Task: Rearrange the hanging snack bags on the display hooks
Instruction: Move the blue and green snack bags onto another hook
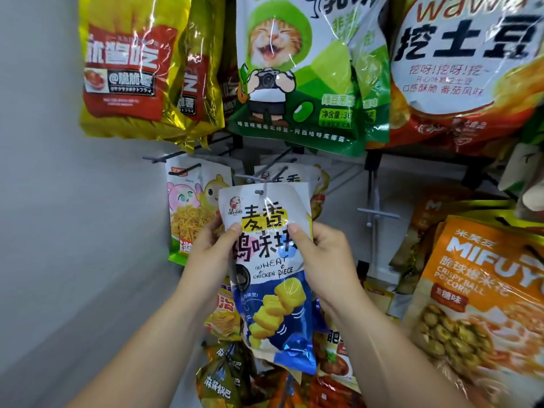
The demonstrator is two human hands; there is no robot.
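We record the chicken piece bag (pixel 273 304) upright at mid-rack, its hang hole just below a grey hook (pixel 250 177). The left hand (pixel 210 257) and right hand (pixel 326 260) each grip 1 side edge, thumbs curled across the front.

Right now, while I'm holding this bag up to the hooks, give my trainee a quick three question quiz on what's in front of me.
1. True or false: the left hand and the right hand both grip the blue and white chicken piece bag.
2. The green bag hanging above it shows: A, a cat with a camera; B, a dog with a ball; C, a fish.
3. Fill in: the bare hook sits to the person's ____ of the held bag.

Key: 1 true; 2 A; 3 right.
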